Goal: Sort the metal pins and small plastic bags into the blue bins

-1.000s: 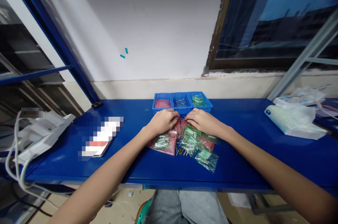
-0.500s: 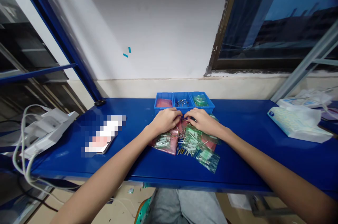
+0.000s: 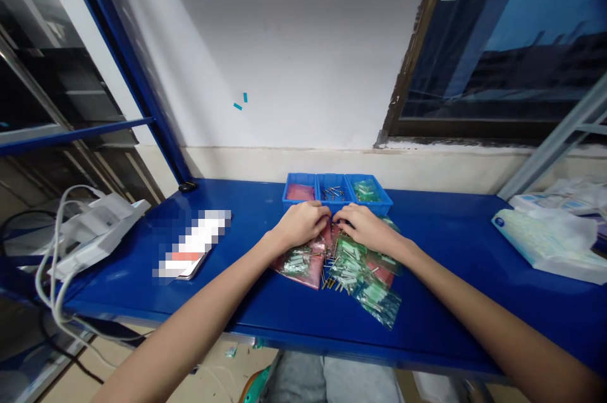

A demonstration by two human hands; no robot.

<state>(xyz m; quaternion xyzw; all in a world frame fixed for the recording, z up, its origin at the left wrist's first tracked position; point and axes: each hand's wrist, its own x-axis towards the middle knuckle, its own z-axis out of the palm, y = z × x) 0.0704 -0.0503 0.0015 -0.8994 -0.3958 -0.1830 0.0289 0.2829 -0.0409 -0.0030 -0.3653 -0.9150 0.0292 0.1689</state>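
My left hand (image 3: 303,224) and my right hand (image 3: 364,226) meet over the back of a pile on the blue table, fingers curled and close together. Whatever the fingertips pinch is hidden. Below them lie pink plastic packets (image 3: 310,278), green plastic packets (image 3: 351,257) with pale strips inside, and several loose metal screw-like pieces (image 3: 329,281). Right behind the hands stand three joined blue bins. The left bin (image 3: 286,195) contains pink packets, the middle bin (image 3: 333,205) loose metal pieces, and the right bin (image 3: 389,202) green packets.
A phone-like slab (image 3: 196,248), partly pixelated, lies left on the blue table (image 3: 256,200). White power strips with cables (image 3: 95,235) sit at the far left edge. A soft tissue pack (image 3: 545,241) lies at the right. A wall and window are behind.
The whole view has shifted slightly, so things appear lower and a little to the right. Both hands stay over the same spot of the pile, with small finger movements at most.
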